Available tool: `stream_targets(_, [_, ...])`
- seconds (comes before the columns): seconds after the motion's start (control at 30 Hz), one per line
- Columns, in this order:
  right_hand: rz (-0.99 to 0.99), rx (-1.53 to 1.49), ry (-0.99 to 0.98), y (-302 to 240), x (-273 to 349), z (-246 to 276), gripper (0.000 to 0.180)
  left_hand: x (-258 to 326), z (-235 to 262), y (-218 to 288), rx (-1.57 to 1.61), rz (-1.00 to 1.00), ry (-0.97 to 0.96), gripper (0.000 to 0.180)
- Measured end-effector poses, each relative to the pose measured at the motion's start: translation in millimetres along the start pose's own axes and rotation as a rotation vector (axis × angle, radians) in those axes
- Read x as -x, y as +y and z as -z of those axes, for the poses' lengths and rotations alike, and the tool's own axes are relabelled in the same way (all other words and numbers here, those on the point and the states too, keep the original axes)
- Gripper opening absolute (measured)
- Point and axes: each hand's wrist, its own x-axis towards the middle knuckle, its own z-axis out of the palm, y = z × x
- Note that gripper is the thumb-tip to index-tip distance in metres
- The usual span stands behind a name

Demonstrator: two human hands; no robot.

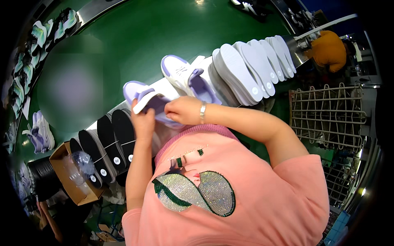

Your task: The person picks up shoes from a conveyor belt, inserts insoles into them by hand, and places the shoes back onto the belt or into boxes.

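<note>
A white and lavender sneaker (133, 87) lies in front of me, its toe pointing away. Over its opening sits a white curved strip (146, 101) that looks like the end of an insole. My left hand (143, 123) is closed on that white piece, thumb and fingers pinching it at the shoe's left side. Curled at the right side of the opening, my right hand (182, 110) grips the shoe's lavender collar; its fingertips are partly hidden. A matching sneaker (179, 70) stands just to the right, toe away from me.
Stacked white insoles (238, 74) run along the right, black insoles (104, 139) along the left. A cardboard box (65, 180) with clear plastic is at lower left. Beyond is a green surface (143, 37); wire racks (328, 117) and a person in orange (328, 51) are at right.
</note>
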Motion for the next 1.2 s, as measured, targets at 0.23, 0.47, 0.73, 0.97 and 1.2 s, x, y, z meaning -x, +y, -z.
stream_targets(0.23, [-0.391, 0.034, 0.892, 134.7, 103.9, 95.9, 0.021, 0.7, -6.9, 38.0, -0.827, -0.532, 0.363, 0.058])
stream_targets(0.47, [-0.736, 0.211, 0.678, 219.0, 169.1, 85.8, 0.050, -9.2, -78.1, 53.7, -0.587, -0.612, -0.147, 0.061])
stream_targets(0.73, [-0.703, -0.219, 0.870, 191.1, 179.9, 105.5, 0.032, -41.8, -112.7, 30.0, -0.465, -0.045, -0.220, 0.028])
stream_targets(0.97, [-0.723, -0.856, -0.037, 52.2, 129.3, 89.9, 0.024, -41.5, -113.4, 27.3, -0.491, 0.035, -0.176, 0.029])
stream_targets(1.2, [-0.241, 0.334, 0.178, 65.3, 56.4, 15.2, 0.018, -29.3, -105.7, 28.2, -0.530, 0.032, -0.223, 0.023])
